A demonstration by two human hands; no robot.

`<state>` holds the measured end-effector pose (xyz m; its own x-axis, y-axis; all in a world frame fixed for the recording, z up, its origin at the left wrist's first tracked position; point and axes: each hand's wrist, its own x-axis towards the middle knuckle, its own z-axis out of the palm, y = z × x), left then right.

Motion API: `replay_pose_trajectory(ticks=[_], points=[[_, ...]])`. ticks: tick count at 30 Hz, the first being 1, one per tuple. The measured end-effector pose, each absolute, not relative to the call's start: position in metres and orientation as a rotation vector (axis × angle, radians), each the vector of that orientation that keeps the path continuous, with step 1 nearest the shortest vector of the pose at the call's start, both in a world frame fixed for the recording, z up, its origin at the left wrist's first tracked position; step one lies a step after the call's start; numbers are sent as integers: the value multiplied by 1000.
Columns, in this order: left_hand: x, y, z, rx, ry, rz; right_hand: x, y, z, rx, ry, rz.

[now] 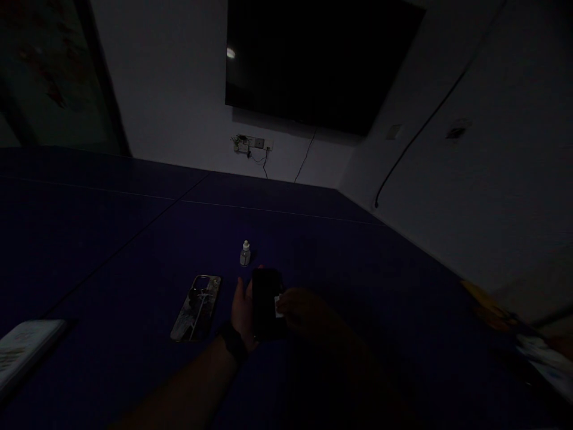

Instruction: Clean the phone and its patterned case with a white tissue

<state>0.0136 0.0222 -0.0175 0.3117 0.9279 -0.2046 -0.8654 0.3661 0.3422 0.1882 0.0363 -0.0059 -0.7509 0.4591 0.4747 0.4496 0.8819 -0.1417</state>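
Note:
My left hand (243,310), with a dark band on its wrist, is closed around a black smartphone (265,298) and holds it screen side up over the blue surface. Pinched in my right hand (302,307) is a small white wipe (278,306), which lies against the right part of the screen. Left of the hands, a phone case (197,307) with a grey and black printed picture lies flat. A small clear dropper bottle (245,255) with a white cap stands just beyond the phone. The dim light hides most of the right hand's finger detail.
The wide blue tabletop (134,251) reaches back to the wall. At the left edge lies a white box-like packet (27,343). Yellow cloth-like material (487,304) and pale items (544,358) are at the far right. A large screen (313,60) hangs above wall sockets (253,143).

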Motion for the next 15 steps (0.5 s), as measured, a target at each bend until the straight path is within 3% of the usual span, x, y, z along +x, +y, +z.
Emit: replay_pose_trajectory(ticks=[15], points=[[11,22,-20,167,435,1187,178,37,-8,-559,-2589,-7]])
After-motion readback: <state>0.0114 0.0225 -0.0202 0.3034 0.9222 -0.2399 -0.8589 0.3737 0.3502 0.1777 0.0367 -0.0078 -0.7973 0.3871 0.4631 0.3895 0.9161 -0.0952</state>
